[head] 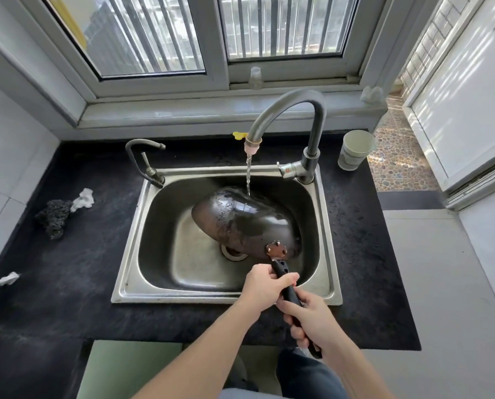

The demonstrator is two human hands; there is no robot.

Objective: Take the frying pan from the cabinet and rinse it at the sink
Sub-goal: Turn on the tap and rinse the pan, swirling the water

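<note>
The dark frying pan (240,220) lies turned over inside the steel sink (131,254), its rounded underside facing up and wet. Water runs from the tall grey faucet (298,105) in a thin stream onto the pan's far edge. The pan's black handle (281,267) points toward me over the sink's front rim. My left hand (265,286) grips the handle close to the pan. My right hand (312,321) holds the same handle lower down, near its end.
A small second tap (142,156) stands at the sink's back left. A paper cup (355,149) sits on the black counter at the right. A dark scouring pad (55,216) and crumpled tissue (83,198) lie on the left counter. A green cabinet door (125,370) shows below.
</note>
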